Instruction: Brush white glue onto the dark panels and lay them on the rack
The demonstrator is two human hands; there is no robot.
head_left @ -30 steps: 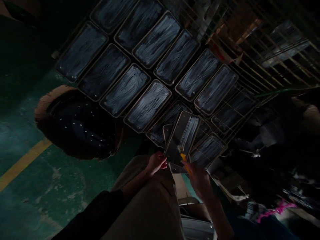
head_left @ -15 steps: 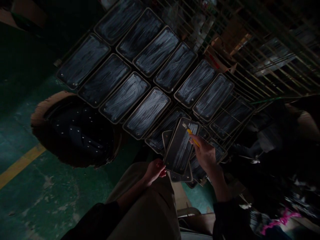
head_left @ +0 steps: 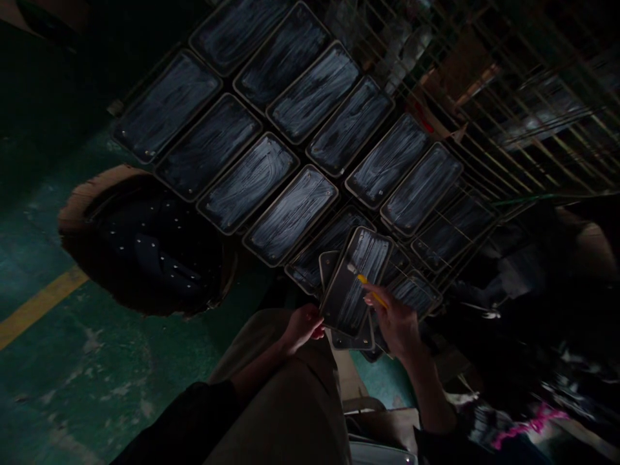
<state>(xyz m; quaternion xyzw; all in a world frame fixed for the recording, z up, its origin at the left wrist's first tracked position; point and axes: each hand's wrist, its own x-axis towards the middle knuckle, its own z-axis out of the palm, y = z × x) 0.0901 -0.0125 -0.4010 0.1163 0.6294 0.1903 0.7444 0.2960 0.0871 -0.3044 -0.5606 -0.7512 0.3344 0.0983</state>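
Note:
My left hand point(head_left: 303, 328) grips the lower edge of a dark rectangular plate point(head_left: 356, 284), which lies on top of a small stack of like plates held above my lap. My right hand point(head_left: 394, 320) is closed on a small brush with a yellow handle point(head_left: 368, 289). Its pale bristles point(head_left: 351, 268) touch the upper part of the held plate, which carries white streaks. Just beyond, several plates smeared with white point(head_left: 290, 213) lie in rows on a wire rack point(head_left: 484, 174).
A round dark tub with a brown rim point(head_left: 145, 245) stands on the green floor at my left. A yellow floor line point(head_left: 39, 303) runs at the far left. Dark clutter and a pink strip point(head_left: 533, 423) lie at the right. My tan trouser leg point(head_left: 290, 407) fills the bottom middle.
The brush went from the plate's lower part to its top corner, then came partway back down. My left hand has stayed on the plate's edge.

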